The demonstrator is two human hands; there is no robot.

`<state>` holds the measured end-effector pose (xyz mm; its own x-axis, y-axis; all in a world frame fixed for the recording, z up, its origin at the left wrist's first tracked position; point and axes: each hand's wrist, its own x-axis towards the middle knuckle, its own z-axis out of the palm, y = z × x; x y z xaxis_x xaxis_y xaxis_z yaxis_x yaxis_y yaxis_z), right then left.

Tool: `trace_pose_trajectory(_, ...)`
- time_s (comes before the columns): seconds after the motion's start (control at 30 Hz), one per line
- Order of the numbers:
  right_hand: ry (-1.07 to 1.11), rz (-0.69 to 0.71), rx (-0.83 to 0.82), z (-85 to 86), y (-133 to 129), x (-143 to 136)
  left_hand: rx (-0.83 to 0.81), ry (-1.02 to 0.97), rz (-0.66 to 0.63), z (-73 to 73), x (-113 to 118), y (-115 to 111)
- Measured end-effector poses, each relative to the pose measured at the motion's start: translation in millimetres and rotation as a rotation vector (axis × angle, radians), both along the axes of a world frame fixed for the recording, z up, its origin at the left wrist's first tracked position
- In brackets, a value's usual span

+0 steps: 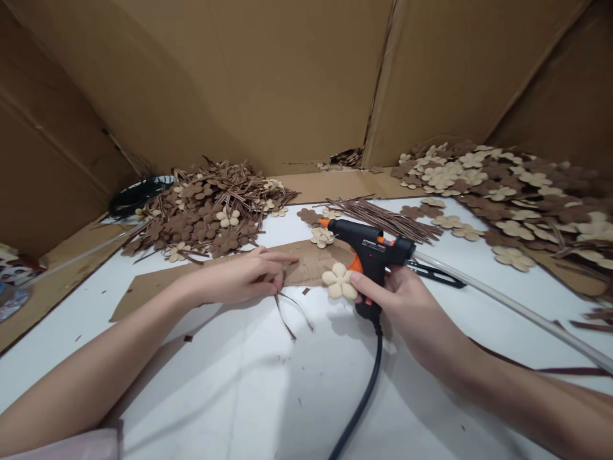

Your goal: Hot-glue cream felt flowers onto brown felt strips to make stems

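Holding the black hot glue gun (371,252), the right hand (407,300) sits right of centre in my view. Grip: closed around the handle, thumb forward. I note a cream five-petal flower cutout (340,281) at the thumb tip, the thumb touching its right edge, in front of the gun's orange trigger. The orange nozzle (324,223) points left. Below it, on the brown cardboard strip (163,287), I log a second cream flower (322,238) with a pale ring-like mark on it.

Left hand (256,275): left of centre, palm down over the cardboard strip, index finger reaching right, other fingers curled towards the thumb. Two thin brown strands (286,317) run down from beneath the fingertips onto the white tabletop (268,396); I cannot tell whether they are pinched.

Surroundings: a heap of brown and cream flowers mixed with thin strips (201,211) lies upper left, beside a dark coil (138,195). I see a bundle of brown strips (387,219) behind the gun, and a larger pile of flower cutouts (507,185) at upper right. A long translucent rod (507,306) slants from the gun's rear to the right edge. The dark cable (366,396) drops from the handle to the bottom edge. Cardboard walls (287,83) stand across the top of the frame.
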<state>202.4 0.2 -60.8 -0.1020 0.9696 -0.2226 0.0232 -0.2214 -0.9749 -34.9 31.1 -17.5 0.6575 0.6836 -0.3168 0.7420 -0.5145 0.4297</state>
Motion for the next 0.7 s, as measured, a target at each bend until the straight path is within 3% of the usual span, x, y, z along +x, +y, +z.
trace_pose_trajectory(0.23, 0.022, -0.007, 0.010, -2.5, 1, 0, -0.046, -0.102, 0.072, -0.5, 0, 0)
trace_pose_trajectory(0.47, 0.046, -0.012, 0.036, -4.5, 1, 0, -0.199, -0.082, 0.343, 14.1, -7, -1)
trace_pose_trajectory(0.7, 0.049, 0.014, 0.010, -6.2, 1, 1, -0.257, -0.110, 0.487, -7.2, -21, 17)
